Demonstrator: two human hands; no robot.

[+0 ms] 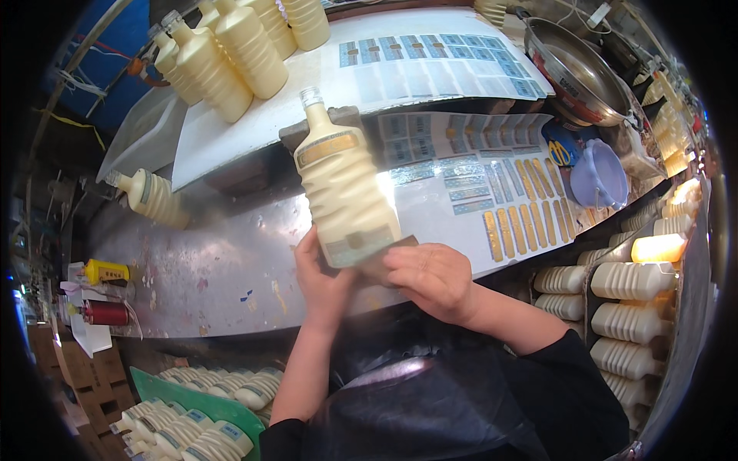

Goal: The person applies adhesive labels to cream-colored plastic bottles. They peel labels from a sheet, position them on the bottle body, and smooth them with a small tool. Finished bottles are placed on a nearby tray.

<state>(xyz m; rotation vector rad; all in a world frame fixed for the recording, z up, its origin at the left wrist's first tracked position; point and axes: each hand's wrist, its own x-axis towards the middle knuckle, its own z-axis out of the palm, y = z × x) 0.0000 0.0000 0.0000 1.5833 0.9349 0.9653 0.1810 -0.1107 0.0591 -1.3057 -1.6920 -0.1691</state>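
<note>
Centrally, 1 cream bottle (pixel 342 180), base (pixel 361 247) between fingers (pixel 407 265)

Nothing is readable, not even the gold label (pixel 334 146) on the cream bottle (pixel 342 188).

A scuffed metal worktable (pixel 207 269) is stretching across the room, with white glare glinting off its top. Along its far side, a raised white surface (pixel 319 77) is standing higher, shading a dark gap beneath. Beyond the worktable's far-left corner, a blue sheet (pixel 127 73) is covering the background, and a slanting pole (pixel 77 65) is crossing it. Brown boxes (pixel 84 376) are sitting stacked off the worktable's near-left corner; a green panel (pixel 142 376) is slanting below its near edge. Warm light is glowing to the worktable's right.
</note>
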